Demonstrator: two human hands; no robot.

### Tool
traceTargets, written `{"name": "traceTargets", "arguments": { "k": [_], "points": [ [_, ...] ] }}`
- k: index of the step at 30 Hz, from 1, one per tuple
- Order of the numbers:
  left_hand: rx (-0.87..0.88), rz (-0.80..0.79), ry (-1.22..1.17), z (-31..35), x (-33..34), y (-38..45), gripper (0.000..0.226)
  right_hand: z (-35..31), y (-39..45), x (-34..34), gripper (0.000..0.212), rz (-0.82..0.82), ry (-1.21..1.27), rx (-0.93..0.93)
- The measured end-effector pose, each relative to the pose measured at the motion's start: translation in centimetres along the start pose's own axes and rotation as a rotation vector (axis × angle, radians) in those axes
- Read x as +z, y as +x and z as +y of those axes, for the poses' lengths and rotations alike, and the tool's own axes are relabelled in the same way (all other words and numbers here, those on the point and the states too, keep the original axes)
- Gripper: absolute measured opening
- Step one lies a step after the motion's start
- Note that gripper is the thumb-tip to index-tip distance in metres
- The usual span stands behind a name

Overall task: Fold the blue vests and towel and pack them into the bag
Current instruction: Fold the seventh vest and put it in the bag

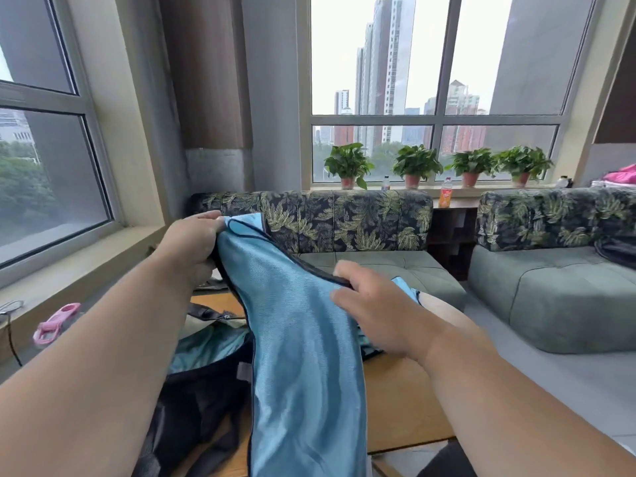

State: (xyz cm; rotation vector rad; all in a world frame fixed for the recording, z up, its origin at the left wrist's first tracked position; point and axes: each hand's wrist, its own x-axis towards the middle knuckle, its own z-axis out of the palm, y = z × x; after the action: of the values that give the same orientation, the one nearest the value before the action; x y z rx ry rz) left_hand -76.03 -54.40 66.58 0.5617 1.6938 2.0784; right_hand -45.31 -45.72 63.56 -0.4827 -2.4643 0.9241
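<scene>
Hands (pixel 192 242) gripping raised blue vest (pixel 303 356)

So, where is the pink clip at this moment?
In the head view the pink clip lies far left on the window ledge, left of the left forearm and the open bag.

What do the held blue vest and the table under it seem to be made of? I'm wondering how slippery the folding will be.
The blue vest looks like thin synthetic mesh or satin-like knit: it has a sheen, fine ribbed lines and dark piped edges, and drapes limply between the left hand and right hand. The table looks like smooth light wood or wood laminate; which one cannot be told.
</scene>
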Motion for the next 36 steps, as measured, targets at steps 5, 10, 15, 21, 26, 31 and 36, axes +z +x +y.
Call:
{"name": "traceTargets", "arguments": {
  "k": [5, 10, 15, 21, 26, 31, 36],
  "points": [
    [0.052, -0.03, 0.358, -1.1, 0.7, 2.4, 0.022, 0.7, -0.3, 0.5, 0.011, -0.033, -0.219, -0.066],
    [0.16, 0.026, 0.504, -2.1, 2.4, 3.7, 0.015, 2.3, 1.3, 0.6, 0.017, -0.084, -0.608, -0.257],
    [0.063, -0.014, 0.241, -2.9, 2.8, 5.3, 0.019, 3.4, 2.9, 0.8, 0.032, -0.002, -0.332, -0.141],
    [-0.496, -0.482, -0.142, -13.9, 2.4, -0.9, 0.075, 4.0, 4.5, 2.2, 0.028, -0.069, 0.256, 0.165],
    [-0.735, -0.671, -0.362, -20.0, 2.6, -7.8, 0.114, 4.9, 5.5, 3.0, 0.02, -0.126, 0.866, 0.382],
    [-0.63, -0.762, -0.378, -22.2, 2.4, -10.9, 0.106, 5.8, 5.7, 3.0, 0.022, -0.111, 1.084, 0.481],
    [-0.546, -0.802, -0.433, -21.6, 3.1, -11.9, 0.053, 6.0, 5.0, 2.9, 0.03, -0.191, 1.197, 0.565]
  ]
}}
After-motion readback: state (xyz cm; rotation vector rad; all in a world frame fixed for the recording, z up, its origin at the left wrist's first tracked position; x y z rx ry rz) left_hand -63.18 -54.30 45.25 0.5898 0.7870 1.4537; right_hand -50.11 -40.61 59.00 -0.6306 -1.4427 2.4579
